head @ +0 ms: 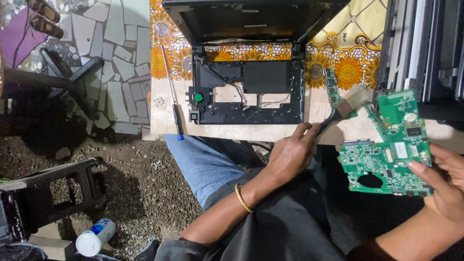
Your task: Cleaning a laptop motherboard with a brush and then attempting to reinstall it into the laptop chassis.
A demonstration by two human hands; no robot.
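My left hand [290,155], with a gold bangle on the wrist, grips the black handle of a small paintbrush [344,106]. The brush's pale bristles point up and to the right, close to the upper edge of a green laptop motherboard [386,162]. My right hand [447,186] holds that board by its right side, over my lap in front of the table edge. On the table lies an opened black laptop base [249,92] with a small fan showing a green hub, its lid standing open behind it.
A long screwdriver [176,108] with a blue tip lies left of the laptop on the pale tabletop [162,121]. A sunflower-patterned cloth [348,67] covers the far side. Stacked dark devices [425,48] stand at right. A black stool [53,188] and a can [96,237] sit on the gravel.
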